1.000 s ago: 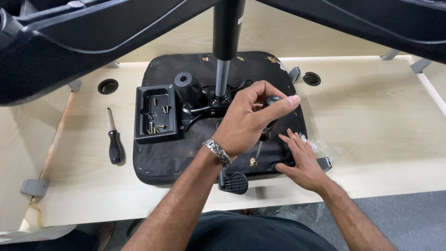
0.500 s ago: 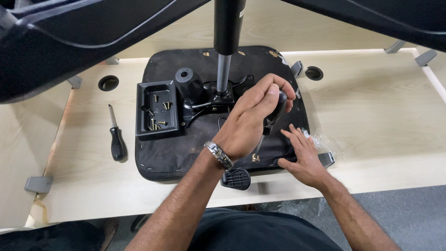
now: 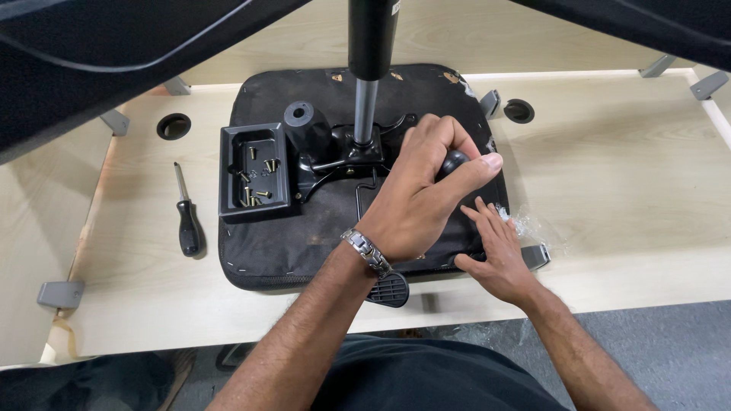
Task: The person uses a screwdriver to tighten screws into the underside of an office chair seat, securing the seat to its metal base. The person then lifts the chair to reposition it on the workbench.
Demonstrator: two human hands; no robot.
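An upturned black chair seat (image 3: 304, 243) lies on a pale wooden table (image 3: 624, 175). A black metal mechanism (image 3: 335, 160) is fixed at its middle, with a gas cylinder (image 3: 367, 99) rising from it. My left hand (image 3: 422, 198), with a metal watch on the wrist, is shut on a round black knob (image 3: 454, 161) just right of the mechanism. My right hand (image 3: 495, 255) rests flat on the seat's near right edge, fingers spread, holding nothing. A black paddle lever (image 3: 392, 289) sticks out under my left wrist.
A black tray (image 3: 255, 171) with several brass screws sits on the seat's left part. A black-handled screwdriver (image 3: 186, 221) lies on the table to the left. Crumpled clear plastic (image 3: 533, 224) is by the right hand. Black chair-base legs (image 3: 114, 53) hang overhead.
My left hand has curled tighter around the knob and shifted slightly toward me. The right hand has stayed flat on the seat edge.
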